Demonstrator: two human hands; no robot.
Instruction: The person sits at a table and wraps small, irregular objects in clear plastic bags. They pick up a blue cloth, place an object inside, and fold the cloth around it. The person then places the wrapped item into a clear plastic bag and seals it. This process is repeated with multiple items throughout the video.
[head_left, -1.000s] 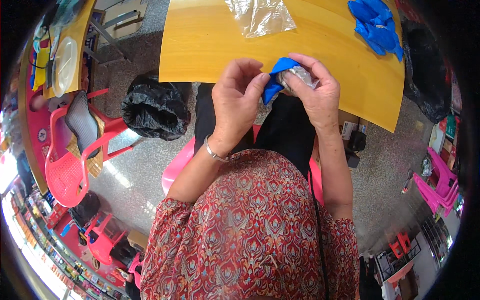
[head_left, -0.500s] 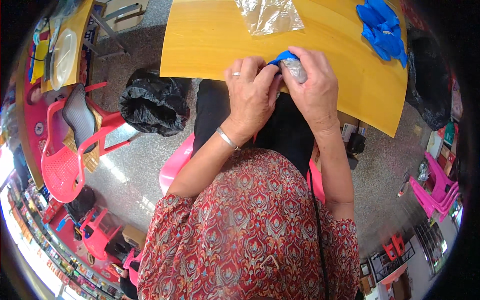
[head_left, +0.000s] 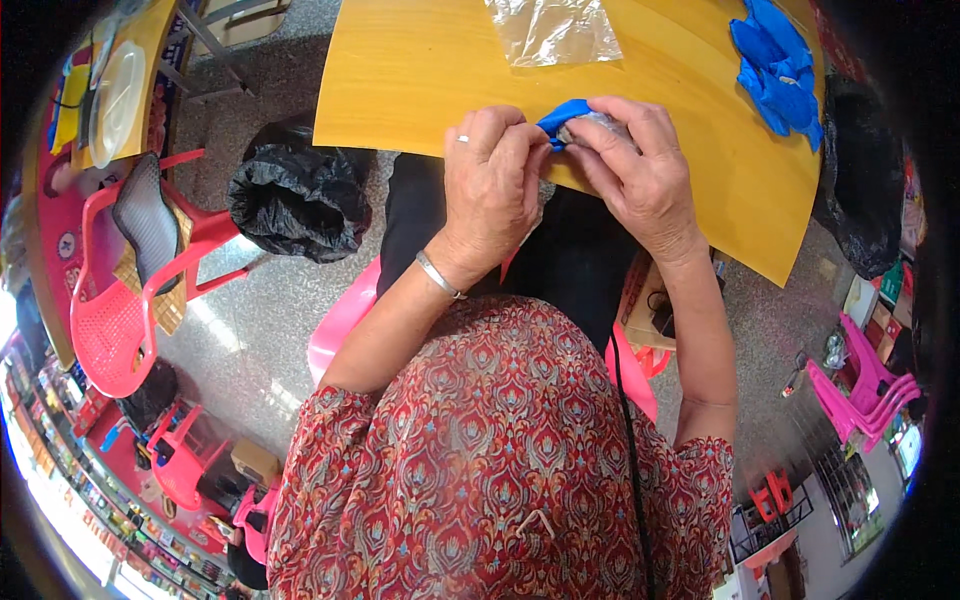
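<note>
Both of my hands meet at the near edge of the yellow table [head_left: 400, 80]. My left hand [head_left: 490, 175], with a ring and a bracelet, pinches the left end of a small bunched piece of blue material [head_left: 567, 116]. My right hand [head_left: 648, 175] closes its fingers around a crumpled, clear plastic wrapping [head_left: 600, 124] that is tucked against the blue piece. What lies inside the wrapping cannot be made out. Beyond my hands a flat clear plastic bag [head_left: 555, 30] rests on the table. A heap of crumpled blue pieces [head_left: 778, 75] lies at the table's far right.
A black bag-lined bin [head_left: 300, 190] stands left of the table, beside a pink chair [head_left: 120, 330]. At the right hangs a large black bag [head_left: 862, 180]. A side table with a clear tray [head_left: 118, 105] is at far left. Stacked pink stools [head_left: 862, 390] stand at right.
My right hand has shifted slightly right and its fingers have bent over the clear wrapping. More of the blue piece shows between my hands. The whole view has moved a little.
</note>
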